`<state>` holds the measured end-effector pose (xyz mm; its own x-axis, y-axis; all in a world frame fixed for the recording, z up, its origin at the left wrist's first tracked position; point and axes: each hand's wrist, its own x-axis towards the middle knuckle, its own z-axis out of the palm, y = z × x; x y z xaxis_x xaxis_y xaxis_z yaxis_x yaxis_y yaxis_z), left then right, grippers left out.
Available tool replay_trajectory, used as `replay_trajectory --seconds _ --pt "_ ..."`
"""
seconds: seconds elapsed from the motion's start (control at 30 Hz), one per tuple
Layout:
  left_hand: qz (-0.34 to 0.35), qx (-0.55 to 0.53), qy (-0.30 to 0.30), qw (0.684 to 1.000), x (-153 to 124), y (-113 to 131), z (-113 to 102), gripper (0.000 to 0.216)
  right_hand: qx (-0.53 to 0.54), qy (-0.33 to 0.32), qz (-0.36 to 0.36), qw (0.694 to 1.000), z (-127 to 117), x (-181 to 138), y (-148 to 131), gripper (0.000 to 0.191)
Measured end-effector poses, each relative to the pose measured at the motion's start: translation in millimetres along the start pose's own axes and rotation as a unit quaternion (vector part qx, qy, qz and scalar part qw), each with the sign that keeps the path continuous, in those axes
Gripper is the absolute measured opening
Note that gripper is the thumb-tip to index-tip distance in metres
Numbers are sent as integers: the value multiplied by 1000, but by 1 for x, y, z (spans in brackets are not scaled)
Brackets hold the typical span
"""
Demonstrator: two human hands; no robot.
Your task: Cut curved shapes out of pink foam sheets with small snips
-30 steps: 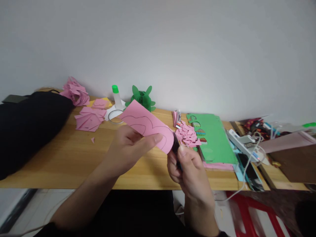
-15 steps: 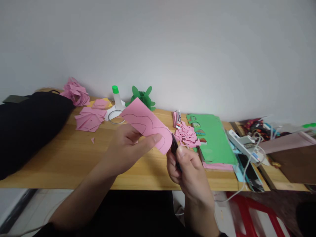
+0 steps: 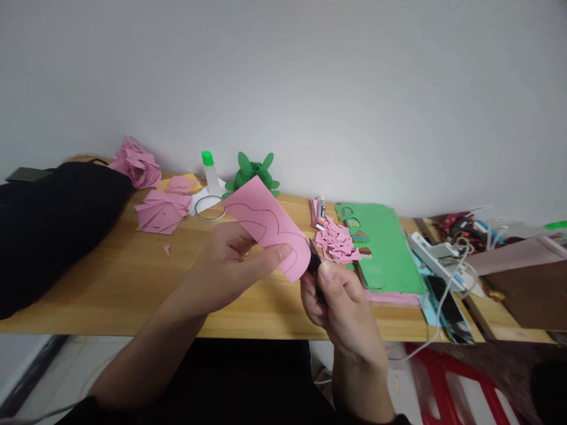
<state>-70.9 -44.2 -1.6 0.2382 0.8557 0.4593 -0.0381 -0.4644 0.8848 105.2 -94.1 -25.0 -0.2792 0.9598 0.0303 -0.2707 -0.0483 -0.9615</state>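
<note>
A piece of pink paper (image 3: 261, 215) with curved outlines drawn on it is pinched between the thumb and fingers of my left hand (image 3: 233, 268). It is held tilted above the table, and its lower right corner is rounded. My right hand (image 3: 339, 301) is closed round a pair of dark scissors (image 3: 315, 260). The blades meet the paper's right edge; most of the handles are hidden in my fingers. Beyond the scissors lies a heap of pink paper scraps (image 3: 337, 242), with a glue tube (image 3: 321, 213) behind it.
Green sheets (image 3: 383, 248) lie at the right, beside a white power strip (image 3: 436, 260) and a phone (image 3: 447, 310). Left stand pink paper cutouts (image 3: 163, 212), a green-capped bottle (image 3: 209, 171) and a black bag (image 3: 57, 230). A green paper figure (image 3: 253, 171) stands near the wall.
The pink paper has turned slightly clockwise and shifted a little to the right in my left hand's grip. The scissors stay at its right edge, shifted very slightly.
</note>
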Motion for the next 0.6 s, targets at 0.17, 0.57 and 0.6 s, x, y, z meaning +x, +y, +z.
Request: replay_trajectory --seconds 0.17,0.57,0.6 --pt "-24 -56 -1 998 -1 -1 1 17 -2 -7 2 1000 -1 -2 0 43" --pt "-34 -112 6 993 -1 -3 3 20 -8 -13 11 1000 0 -2 -2 43" --pt "-33 -111 6 993 -1 -3 3 19 -9 -13 10 1000 0 -2 -2 43"
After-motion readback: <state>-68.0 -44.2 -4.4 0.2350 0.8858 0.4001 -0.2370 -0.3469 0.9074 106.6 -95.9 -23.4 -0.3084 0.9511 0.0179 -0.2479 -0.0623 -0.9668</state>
